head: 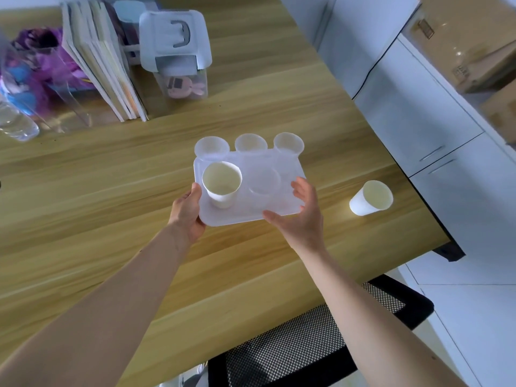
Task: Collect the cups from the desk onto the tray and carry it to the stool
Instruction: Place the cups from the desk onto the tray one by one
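A translucent white tray [284, 174] is held above the wooden desk [111, 191]. My left hand [186, 210] grips its near left corner. My right hand [303, 213] is at its near right edge with fingers spread, touching the rim. One white paper cup [221, 183] stands upright on the tray's left side. A clear plastic cup [264, 181] seems to sit in the tray's middle. Three more cups [211, 146] [250, 143] [288, 143] stand in a row on the desk just behind the tray. Another paper cup [371, 197] stands to the right near the desk edge.
Books [103, 62], a clear lidded box [176, 51], purple items [42, 65] and a water bottle [15, 121] line the desk's far left. A black mesh chair [293, 350] stands below the desk's near edge. White cabinets [418, 113] are to the right.
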Demonstrator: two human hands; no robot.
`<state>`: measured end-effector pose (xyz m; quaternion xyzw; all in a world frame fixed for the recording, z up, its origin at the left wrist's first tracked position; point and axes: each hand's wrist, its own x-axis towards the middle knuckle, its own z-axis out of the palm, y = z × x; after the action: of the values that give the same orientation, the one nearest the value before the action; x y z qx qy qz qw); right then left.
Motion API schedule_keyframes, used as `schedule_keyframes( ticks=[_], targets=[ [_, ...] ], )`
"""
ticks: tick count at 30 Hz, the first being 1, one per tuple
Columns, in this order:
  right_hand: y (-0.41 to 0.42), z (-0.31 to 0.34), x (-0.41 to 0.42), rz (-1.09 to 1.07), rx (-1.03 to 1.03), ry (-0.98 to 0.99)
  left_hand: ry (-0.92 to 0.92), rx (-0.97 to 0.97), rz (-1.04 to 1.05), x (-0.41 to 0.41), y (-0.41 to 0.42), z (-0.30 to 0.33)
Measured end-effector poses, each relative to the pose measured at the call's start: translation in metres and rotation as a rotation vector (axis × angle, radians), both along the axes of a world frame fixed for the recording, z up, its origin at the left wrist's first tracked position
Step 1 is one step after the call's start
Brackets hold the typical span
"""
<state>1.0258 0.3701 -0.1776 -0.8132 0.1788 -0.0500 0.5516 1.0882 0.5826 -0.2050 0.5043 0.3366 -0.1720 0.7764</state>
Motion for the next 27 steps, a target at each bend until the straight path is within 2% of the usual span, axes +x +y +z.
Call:
schedule_keyframes(
  ticks=[6,9,13,17,27],
  targets=[
    [-0.048,-0.013,-0.019,-0.302,-0.014,-0.116,0.006,0.009,0.017,0.006,-0.011,-0.008],
    [-0.075,-0.03,-0.019,-0.568,-0.081,-0.157,0.01,0.018,0.017,0.008,-0.018,-0.014],
    [-0.107,-0.048,-0.011,-0.817,-0.102,-0.061,0.01,0.029,0.004,0.011,-0.024,-0.022],
    [-0.135,-0.055,0.007,-0.79,-0.048,0.076,0.016,0.045,0.007,0.013,-0.028,-0.025],
    [-0.142,-0.046,0.027,-0.632,-0.046,-0.062,0.017,0.049,0.012,0.016,-0.031,-0.023]
  ],
)
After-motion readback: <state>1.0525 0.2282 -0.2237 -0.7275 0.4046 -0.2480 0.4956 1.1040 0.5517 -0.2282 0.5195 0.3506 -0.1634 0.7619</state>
